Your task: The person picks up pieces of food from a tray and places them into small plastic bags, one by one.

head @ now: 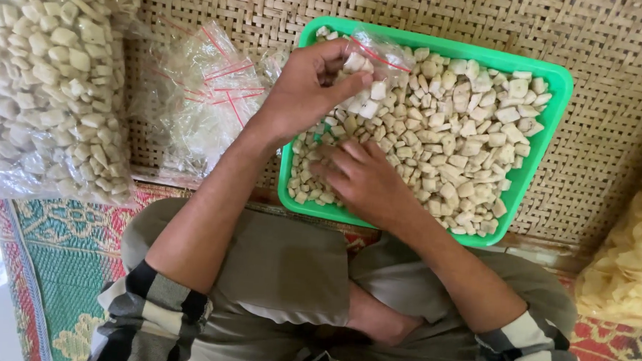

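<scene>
Clear bag (375, 59): small plastic pouch with a red strip at the mouth, upper middle of the frame, held right over the tray so anything that misses drops back in with the rest. Partly filled with pale pieces.
Left hand (303, 89): pinching the bag by its edge, thumb and fingers closed on the plastic, which looks like it keeps the mouth open and facing the other hand.
Right hand (361, 181): palm down in the chunks (453, 136), fingers curled loosely into the pile at the tray's near left side. Can't tell if it's actually got any pinched.
Tray (556, 86): green plastic, sitting centre-right on the woven mat (603, 164), pulled close to the knees so both hands reach easily.
Spare bags (202, 99): heap of empty clear ones, left of the tray, just beside the holding hand.
Filled sack (47, 82): big clear bag of the same pale chunks, far left.
Yellow crisps (627, 266): bagged, lower right edge, well apart.
</scene>
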